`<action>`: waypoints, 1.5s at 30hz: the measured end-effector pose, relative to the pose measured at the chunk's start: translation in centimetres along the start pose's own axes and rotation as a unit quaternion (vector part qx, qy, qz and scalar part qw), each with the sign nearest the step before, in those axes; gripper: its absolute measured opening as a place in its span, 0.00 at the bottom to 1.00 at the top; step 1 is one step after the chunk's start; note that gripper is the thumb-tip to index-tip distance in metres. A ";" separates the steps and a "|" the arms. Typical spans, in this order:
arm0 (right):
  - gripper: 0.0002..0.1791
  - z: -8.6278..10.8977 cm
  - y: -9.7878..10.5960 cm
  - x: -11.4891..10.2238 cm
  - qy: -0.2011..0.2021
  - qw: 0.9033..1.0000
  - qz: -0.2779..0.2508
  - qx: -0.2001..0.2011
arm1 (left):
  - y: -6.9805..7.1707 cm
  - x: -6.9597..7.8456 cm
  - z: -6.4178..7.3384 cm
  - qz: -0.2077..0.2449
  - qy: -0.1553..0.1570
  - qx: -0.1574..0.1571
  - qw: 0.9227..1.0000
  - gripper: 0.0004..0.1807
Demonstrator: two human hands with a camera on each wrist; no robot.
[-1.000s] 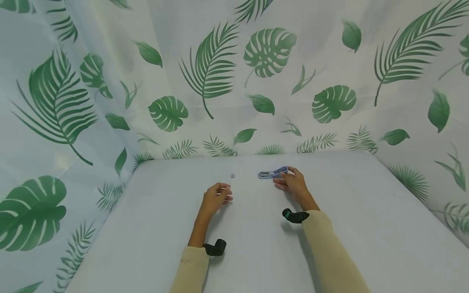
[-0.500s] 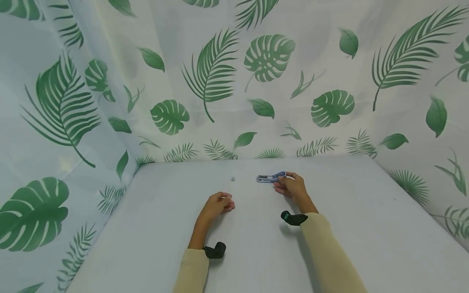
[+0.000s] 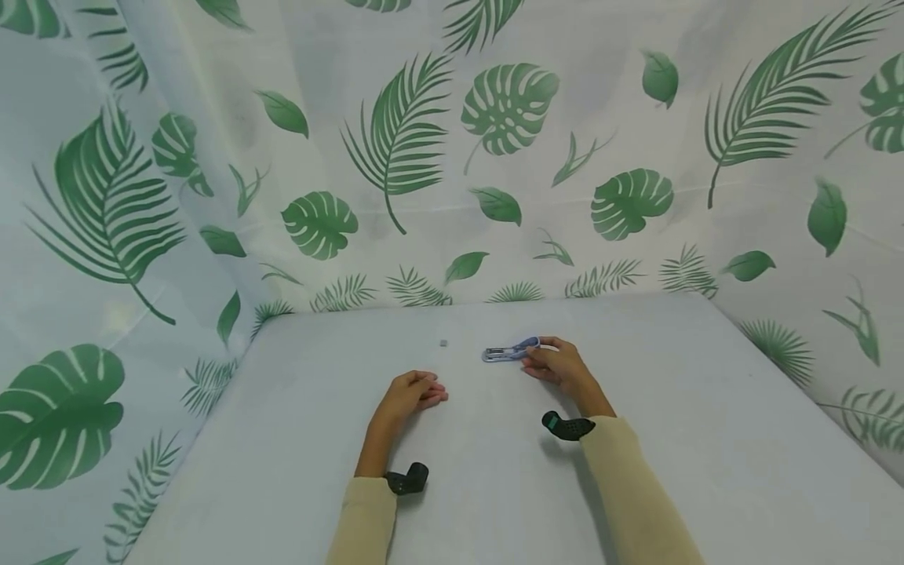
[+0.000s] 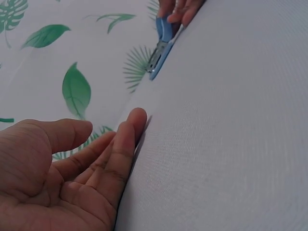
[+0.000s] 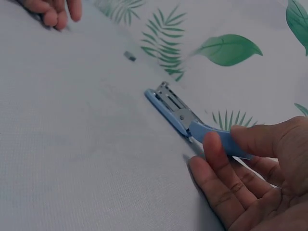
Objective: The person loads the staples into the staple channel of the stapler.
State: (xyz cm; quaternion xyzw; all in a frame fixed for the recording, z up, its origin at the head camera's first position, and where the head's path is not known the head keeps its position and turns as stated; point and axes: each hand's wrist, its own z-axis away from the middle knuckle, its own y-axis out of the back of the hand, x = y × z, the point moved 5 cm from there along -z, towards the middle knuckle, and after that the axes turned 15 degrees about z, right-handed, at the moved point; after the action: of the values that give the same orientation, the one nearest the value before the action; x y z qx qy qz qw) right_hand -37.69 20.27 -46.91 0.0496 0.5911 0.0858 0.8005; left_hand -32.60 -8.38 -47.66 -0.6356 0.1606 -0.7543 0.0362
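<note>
A light blue stapler (image 3: 500, 355) lies on the white table with its top cover swung back, so the metal staple channel (image 5: 174, 102) shows in the right wrist view. My right hand (image 3: 561, 367) pinches that cover between thumb and fingers at the stapler's right end. Left of the stapler and a little farther back is a small grey block (image 3: 443, 343) that looks like a strip of staples; nothing touches it. My left hand (image 3: 410, 394) rests nearer to me with loosely bent fingers, palm side showing in the left wrist view, and holds nothing.
A white cloth with green leaf prints (image 3: 424, 157) rises behind the table (image 3: 480, 486) and along both sides. Black wrist cameras stick out from both forearms, the left one (image 3: 408, 479) and the right one (image 3: 567, 426).
My right hand has drawn the stapler slightly toward me and to the left, still gripping its cover. The left hand has pulled back a little from the grey block.
</note>
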 end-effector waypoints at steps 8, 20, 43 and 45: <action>0.33 0.6 -0.1 -0.2 0.021 1.000 0.012 -0.017 | -0.3 0.6 0.0 0.020 0.022 -0.008 1.000 0.18; 0.29 -0.4 -0.1 0.5 0.050 0.998 0.031 -0.009 | 0.3 0.5 -1.6 -0.075 0.056 0.036 0.995 0.15; 0.21 -0.3 -1.1 0.4 0.071 0.984 0.155 0.060 | -1.5 2.7 -8.6 -0.407 -0.168 0.069 0.895 0.16; 0.21 -0.2 -1.1 0.5 0.072 0.983 0.157 0.058 | -1.5 2.5 -8.7 -0.434 -0.155 0.081 0.884 0.15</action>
State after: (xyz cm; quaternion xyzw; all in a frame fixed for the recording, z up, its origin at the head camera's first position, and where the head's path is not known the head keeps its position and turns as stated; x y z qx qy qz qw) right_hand -37.67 19.29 -47.70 0.1819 0.6360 0.1791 0.7283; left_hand -41.33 -5.91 -46.05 -0.7453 -0.2006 -0.5967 -0.2195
